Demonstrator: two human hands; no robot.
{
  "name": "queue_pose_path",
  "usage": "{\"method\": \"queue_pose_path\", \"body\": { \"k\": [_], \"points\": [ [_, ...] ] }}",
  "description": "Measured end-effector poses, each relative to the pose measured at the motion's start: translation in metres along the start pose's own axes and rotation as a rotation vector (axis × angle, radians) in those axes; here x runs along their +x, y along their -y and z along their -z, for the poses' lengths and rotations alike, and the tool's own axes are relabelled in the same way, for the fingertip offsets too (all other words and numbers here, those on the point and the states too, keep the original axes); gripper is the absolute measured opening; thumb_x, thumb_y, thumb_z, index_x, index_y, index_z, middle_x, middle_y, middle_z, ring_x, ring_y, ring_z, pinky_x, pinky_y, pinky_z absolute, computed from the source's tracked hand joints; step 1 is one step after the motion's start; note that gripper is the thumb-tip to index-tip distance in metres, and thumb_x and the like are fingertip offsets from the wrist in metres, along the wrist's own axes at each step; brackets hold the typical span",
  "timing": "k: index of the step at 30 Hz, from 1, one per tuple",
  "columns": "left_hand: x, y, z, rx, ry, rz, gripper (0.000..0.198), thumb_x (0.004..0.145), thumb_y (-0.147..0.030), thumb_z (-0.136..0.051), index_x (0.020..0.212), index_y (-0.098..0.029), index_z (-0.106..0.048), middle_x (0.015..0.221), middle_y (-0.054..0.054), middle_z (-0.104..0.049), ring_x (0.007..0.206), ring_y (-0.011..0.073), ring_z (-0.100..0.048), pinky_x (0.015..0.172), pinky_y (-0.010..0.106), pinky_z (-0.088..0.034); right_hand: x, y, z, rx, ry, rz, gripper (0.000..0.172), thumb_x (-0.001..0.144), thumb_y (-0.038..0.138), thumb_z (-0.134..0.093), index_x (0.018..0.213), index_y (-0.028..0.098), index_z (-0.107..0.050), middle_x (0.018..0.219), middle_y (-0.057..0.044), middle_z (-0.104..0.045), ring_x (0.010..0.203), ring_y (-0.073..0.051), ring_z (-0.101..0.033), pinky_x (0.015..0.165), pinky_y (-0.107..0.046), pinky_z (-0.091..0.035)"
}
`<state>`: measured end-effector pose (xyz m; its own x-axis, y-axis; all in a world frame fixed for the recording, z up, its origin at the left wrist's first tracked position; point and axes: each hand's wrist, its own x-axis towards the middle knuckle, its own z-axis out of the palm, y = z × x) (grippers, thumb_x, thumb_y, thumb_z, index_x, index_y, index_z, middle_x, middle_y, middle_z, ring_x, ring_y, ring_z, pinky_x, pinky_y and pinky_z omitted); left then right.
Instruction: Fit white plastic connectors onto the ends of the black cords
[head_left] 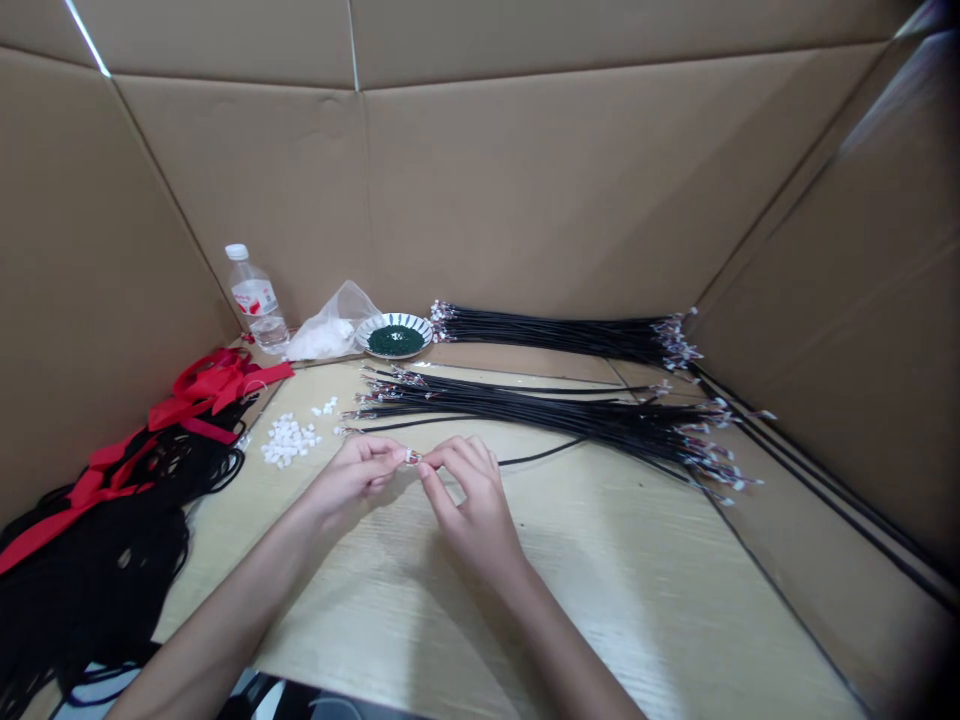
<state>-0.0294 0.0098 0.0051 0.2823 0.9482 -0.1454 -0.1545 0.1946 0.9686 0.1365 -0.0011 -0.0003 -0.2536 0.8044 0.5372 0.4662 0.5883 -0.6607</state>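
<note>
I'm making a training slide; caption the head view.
Left hand pinches a white connector, right hand at its wires, before bundled black cables.

Lighting's med.-bright, soft, approx. even. Bright slits show betw. the tan cardboard panels (pixel 525 200) at top L + top ctr. Broad diag. shadow crosses the back panel's R side; soft-edged shadows fall below the bare L hand (pixel 358 472) + bare R hand (pixel 472 490) on the pale wood-grain tabletop (pixel 600 540), w/ whitish glare lower R. Wide-angle distortion tilts/bows seams nr edges; far R goes dark + blurry. Tiny white connector (pixel 412 456) betw. hands lacks fine detail.
</note>
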Motion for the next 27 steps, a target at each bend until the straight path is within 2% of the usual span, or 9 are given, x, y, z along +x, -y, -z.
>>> {"method": "queue_pose_path", "body": {
  "k": [8, 15, 27],
  "points": [
    [0.0014, 0.006, 0.0007, -0.119, 0.045, -0.017, 0.029, 0.071, -0.037, -0.072, 0.069, -0.011, -0.059, 0.042, -0.01, -0.029, 0.04, 0.0018, -0.016, 0.042, 0.019, -0.009, -0.0001, 0.0053, 0.0031, 0.009, -0.049, 0.032, 0.016, 0.089, 0.02, -0.049, 0.075, 0.02, -0.055, 0.078, -0.003, -0.06, 0.08, -0.019, -0.049, 0.075, -0.034, -0.035],
    [0.0, 0.0054, -0.0022, -0.164, 0.036, -0.011, 0.031, 0.068, -0.037, -0.074, 0.066, -0.011, -0.058, 0.041, -0.01, -0.028, 0.039, 0.0015, -0.015, 0.041, 0.019, -0.009, 0.0001, 0.0076, 0.0043, -0.017, -0.068, 0.058, 0.017, 0.089, 0.02, -0.048, 0.074, 0.02, -0.056, 0.077, -0.003, -0.06, 0.078, -0.019, -0.05, 0.073, -0.033, -0.034],
    [-0.0013, 0.0037, -0.0031, -0.171, 0.038, -0.019, 0.032, 0.066, -0.037, -0.076, 0.065, -0.011, -0.057, 0.04, -0.01, -0.029, 0.038, 0.0009, -0.016, 0.041, 0.019, -0.01, -0.0006, 0.0082, 0.0052, -0.007, -0.065, 0.076, 0.015, 0.09, 0.019, -0.048, 0.077, 0.019, -0.056, 0.079, -0.003, -0.061, 0.08, -0.018, -0.05, 0.073, -0.033, -0.034]
  ]
}}
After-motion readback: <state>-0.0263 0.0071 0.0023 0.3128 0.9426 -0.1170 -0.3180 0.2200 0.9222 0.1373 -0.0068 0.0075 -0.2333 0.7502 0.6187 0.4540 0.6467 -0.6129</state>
